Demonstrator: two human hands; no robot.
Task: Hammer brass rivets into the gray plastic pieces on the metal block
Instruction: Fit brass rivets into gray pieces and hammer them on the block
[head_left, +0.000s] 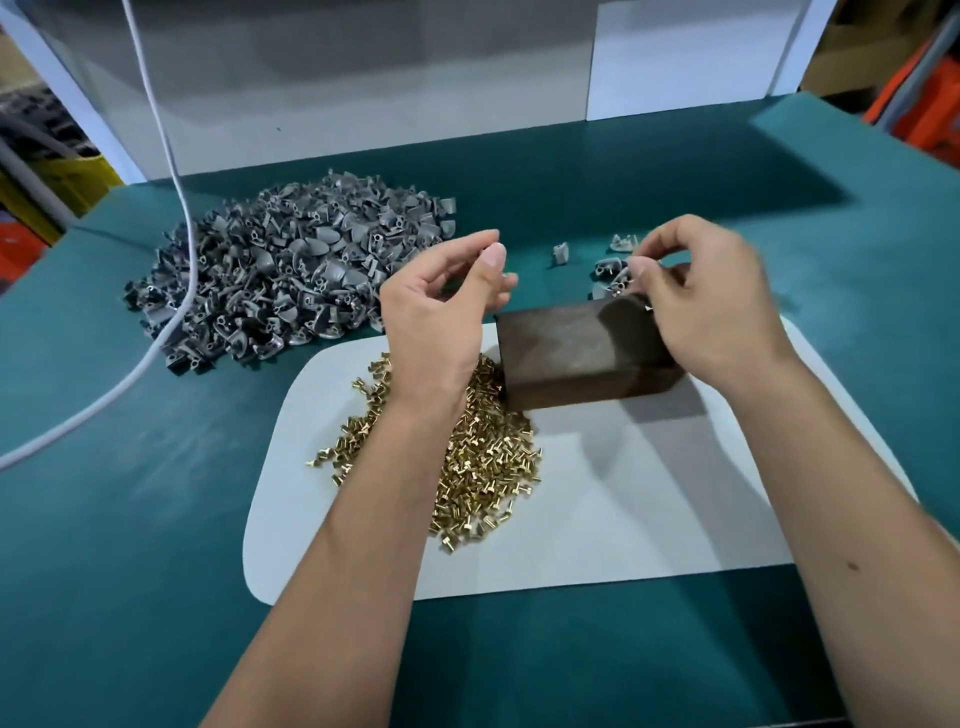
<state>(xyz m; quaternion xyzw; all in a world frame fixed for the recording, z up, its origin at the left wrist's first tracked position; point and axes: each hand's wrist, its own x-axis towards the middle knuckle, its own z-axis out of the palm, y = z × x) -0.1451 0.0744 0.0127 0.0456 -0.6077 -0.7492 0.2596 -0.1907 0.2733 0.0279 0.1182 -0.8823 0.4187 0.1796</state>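
While our right hand (711, 306) is pinching something too small and blurred to name over the far end of the metal block (582, 353), our left hand (441, 312) is hovering loosely curled, seemingly holding nothing. We are judging the task barely begun: the big heap of gray plastic pieces (280, 275) is lying far left, a few pieces (613, 265) just beyond the block, and no hammer is showing. The brass rivets (483, 462) are crowding the block's left side on the white mat (649, 519), leaving room to the right.

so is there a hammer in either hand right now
No: the left hand is held above the brass rivets with nothing visible in it, and the right hand pinches something small over the metal block.
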